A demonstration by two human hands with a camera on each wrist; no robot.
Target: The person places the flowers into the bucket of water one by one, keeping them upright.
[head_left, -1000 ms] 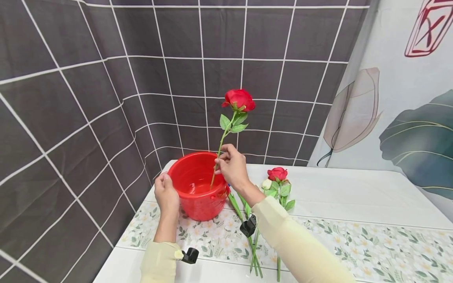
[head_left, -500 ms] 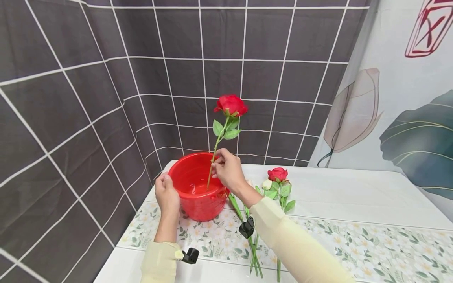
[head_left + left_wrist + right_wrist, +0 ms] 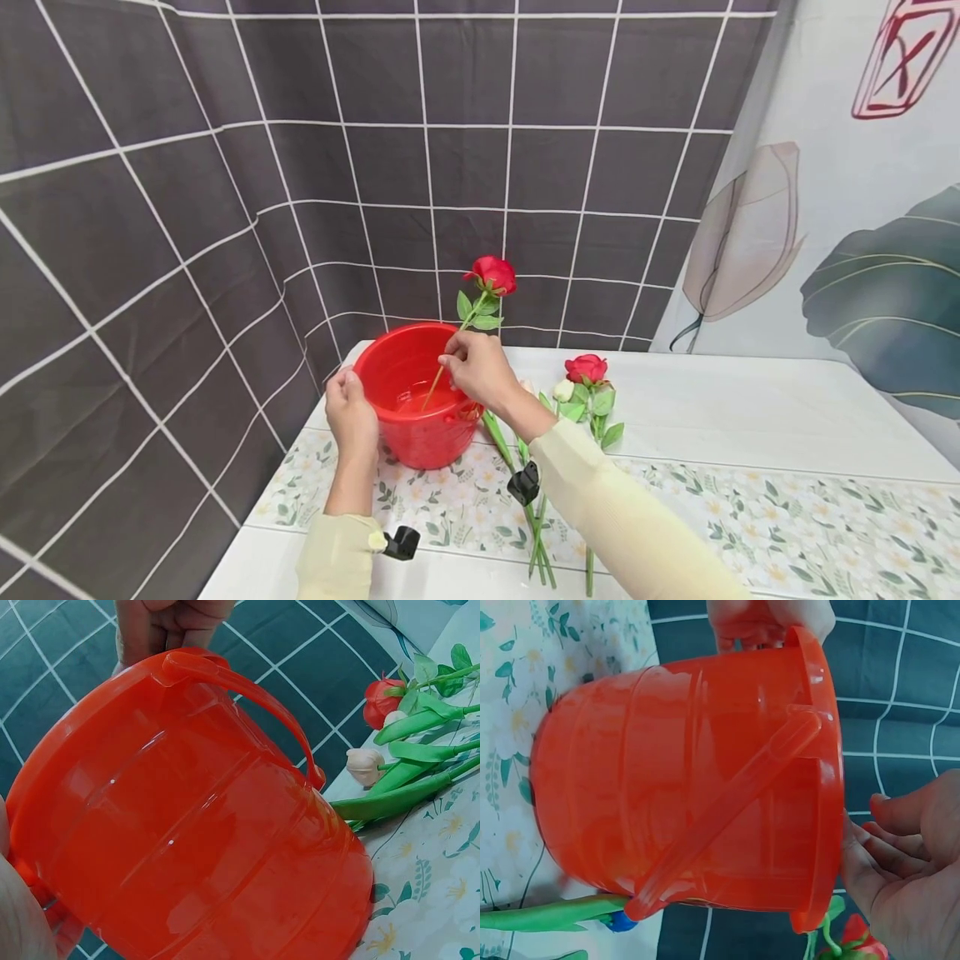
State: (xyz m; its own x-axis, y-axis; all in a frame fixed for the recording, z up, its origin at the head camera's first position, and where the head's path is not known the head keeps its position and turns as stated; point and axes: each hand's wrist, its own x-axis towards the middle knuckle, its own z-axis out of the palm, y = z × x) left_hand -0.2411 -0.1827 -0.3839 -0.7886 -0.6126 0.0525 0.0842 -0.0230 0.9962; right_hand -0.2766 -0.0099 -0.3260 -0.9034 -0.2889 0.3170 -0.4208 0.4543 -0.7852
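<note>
A red bucket (image 3: 420,429) stands at the left of the table, its handle (image 3: 727,810) hanging down the outside. My left hand (image 3: 351,417) grips the bucket's left rim, fingers along the outer wall in the left wrist view. Over the right side of the opening, my right hand (image 3: 480,367) pinches the green stem of a red rose (image 3: 491,277). The rose's bloom is above the rim, leaning right, while its lower stem slants down inside the bucket. In the right wrist view the fingers of the right hand (image 3: 907,862) are beside the rim.
Right of the bucket lie several more flowers: a second red rose (image 3: 587,368), a white bud (image 3: 564,390), a pale pink tulip (image 3: 365,766) and a blue bloom (image 3: 622,921). Their stems cross toward the table's front. A dark gridded backdrop (image 3: 562,167) rises behind and left.
My right hand has moved left and slightly down, taking the rose with it. The bloom is lower and the stem reaches deeper into the bucket. My left hand stays on the rim.
</note>
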